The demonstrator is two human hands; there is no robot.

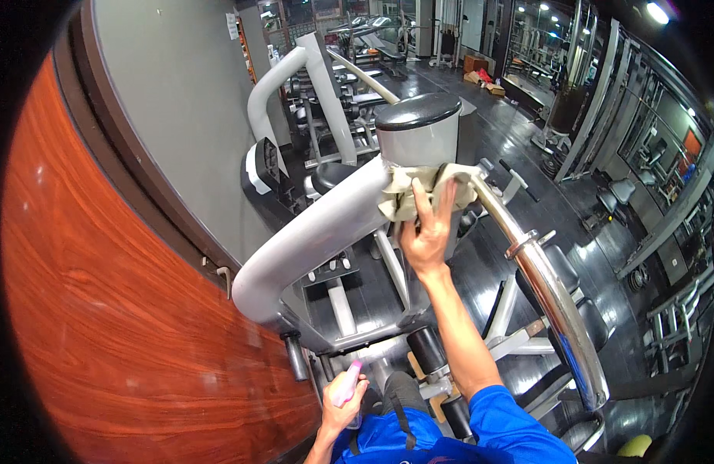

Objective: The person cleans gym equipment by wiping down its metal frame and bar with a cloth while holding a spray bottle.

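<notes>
My right hand (429,235) reaches forward and presses a crumpled beige cloth (412,191) against the upright of a grey gym machine, with fingers spread over the fabric. Just above the cloth is the column's light grey housing (417,145), topped by a glossy black oval cap (419,110). A thick curved grey frame tube (316,243) runs from there down to the left. Low in front of my body, my left hand (340,403) grips a spray bottle with a pink trigger head (350,383); my fingers and body hide most of the bottle.
A curved chrome bar (560,313) extends down on the right. Black foam rollers (426,351) sit near my legs. A wood-grain panel (148,278) with a metal handle (225,281) stands close on the left. Cardboard boxes (475,65) lie on the dark floor (473,116) farther back.
</notes>
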